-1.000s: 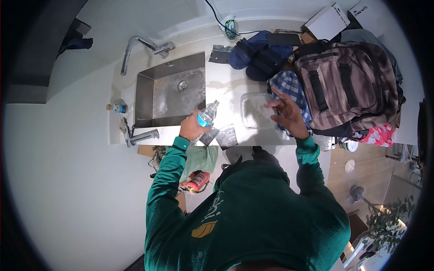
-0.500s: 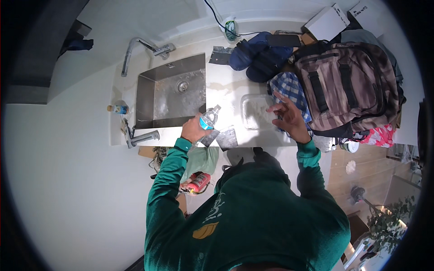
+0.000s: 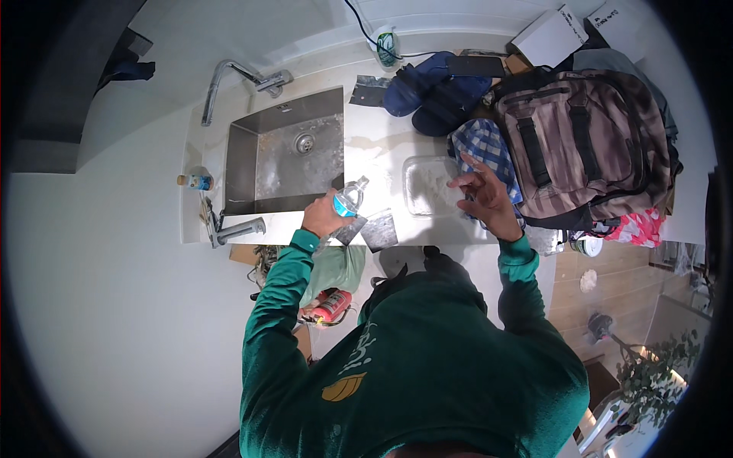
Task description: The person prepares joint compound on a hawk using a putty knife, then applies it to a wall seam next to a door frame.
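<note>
Head-mounted fisheye view, positioned above the grip of the left hand (image 3: pixel 324 216), facing downward, wide coverage, torso (image 3: pixel 416 359) nearer than grip, sink (image 3: pixel 294 174) beyond

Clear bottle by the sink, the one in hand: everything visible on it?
The clear bottle looks like thin, see-through plastic, with a bright blue label around its body and a shoulder narrowing to a neck. The left hand wraps it in a side grip, hiding part of it. It slants, neck toward the picture's upper right, over the counter beside the sink's near right corner. Cap and fill level can't be made out.
</note>
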`<state>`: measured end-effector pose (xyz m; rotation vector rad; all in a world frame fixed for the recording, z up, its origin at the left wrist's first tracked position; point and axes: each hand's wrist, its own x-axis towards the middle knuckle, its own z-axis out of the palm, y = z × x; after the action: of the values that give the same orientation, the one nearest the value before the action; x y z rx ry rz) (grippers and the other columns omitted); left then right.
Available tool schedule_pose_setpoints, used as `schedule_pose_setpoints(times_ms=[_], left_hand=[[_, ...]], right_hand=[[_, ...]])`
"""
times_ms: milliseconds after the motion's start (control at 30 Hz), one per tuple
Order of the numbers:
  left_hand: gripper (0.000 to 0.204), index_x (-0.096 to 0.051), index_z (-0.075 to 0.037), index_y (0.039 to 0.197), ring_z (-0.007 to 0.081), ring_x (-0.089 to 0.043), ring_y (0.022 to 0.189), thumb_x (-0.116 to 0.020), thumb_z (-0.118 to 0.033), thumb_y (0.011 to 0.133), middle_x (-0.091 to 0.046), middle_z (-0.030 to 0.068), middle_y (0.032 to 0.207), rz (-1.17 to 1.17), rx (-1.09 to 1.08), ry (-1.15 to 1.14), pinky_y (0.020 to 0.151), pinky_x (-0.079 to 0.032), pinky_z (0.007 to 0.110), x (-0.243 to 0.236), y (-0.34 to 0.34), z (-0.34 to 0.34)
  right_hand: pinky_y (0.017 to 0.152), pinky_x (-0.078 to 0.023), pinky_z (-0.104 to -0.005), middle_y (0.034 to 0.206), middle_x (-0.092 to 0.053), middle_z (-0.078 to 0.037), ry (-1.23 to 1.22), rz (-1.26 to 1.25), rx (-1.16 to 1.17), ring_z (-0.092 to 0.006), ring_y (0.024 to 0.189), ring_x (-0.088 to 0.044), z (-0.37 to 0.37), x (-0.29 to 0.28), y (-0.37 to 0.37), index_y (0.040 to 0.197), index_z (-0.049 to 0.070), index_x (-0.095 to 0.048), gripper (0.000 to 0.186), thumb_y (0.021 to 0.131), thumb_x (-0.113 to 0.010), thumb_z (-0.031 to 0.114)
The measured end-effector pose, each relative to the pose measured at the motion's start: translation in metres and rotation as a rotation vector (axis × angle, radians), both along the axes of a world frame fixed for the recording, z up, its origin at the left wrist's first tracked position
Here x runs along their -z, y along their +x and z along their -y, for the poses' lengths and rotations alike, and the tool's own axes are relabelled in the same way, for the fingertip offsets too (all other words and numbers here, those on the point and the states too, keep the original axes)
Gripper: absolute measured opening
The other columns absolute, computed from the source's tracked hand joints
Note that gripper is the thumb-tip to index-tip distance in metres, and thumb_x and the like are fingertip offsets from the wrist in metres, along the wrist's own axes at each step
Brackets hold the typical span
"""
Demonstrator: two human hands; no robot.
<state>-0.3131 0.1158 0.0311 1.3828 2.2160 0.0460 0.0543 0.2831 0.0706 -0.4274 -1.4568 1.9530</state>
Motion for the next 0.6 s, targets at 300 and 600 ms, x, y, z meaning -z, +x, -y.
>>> schedule_pose_setpoints(times_ms=[300,600], left_hand=[[0.088,-0.053,-0.001,0.131,0.042,-0.068,0.1,-0.085,-0.046,0.062,-0.071,0.025,0.105,-0.001,0.005,-0.031,0.088,-0.054,0.048,0.0046,-0.0033,0.0],[0.089,-0.053,-0.001,0.13,0.0424,-0.068,0.1,-0.086,-0.047,0.062,-0.071,0.0243,0.105,0.009,0.007,-0.002,0.088,-0.054,0.048,0.001,-0.0007,0.0012]], right_hand=[[0.099,-0.039,-0.0291,0.122,-0.064,-0.01,0.001,0.005,-0.004,-0.0149,0.115,-0.056,0.0002,0.001,0.0006,0.156,0.006,-0.031,0.086,0.081,-0.065,-0.018],[0.098,-0.04,-0.0292,0.122,-0.064,-0.01,-0.002,-0.002,-0.005,-0.0153,0.115,-0.056,0.0012,0.0002,0.0015,0.156,0.007,-0.03,0.087,0.081,-0.066,-0.018]])
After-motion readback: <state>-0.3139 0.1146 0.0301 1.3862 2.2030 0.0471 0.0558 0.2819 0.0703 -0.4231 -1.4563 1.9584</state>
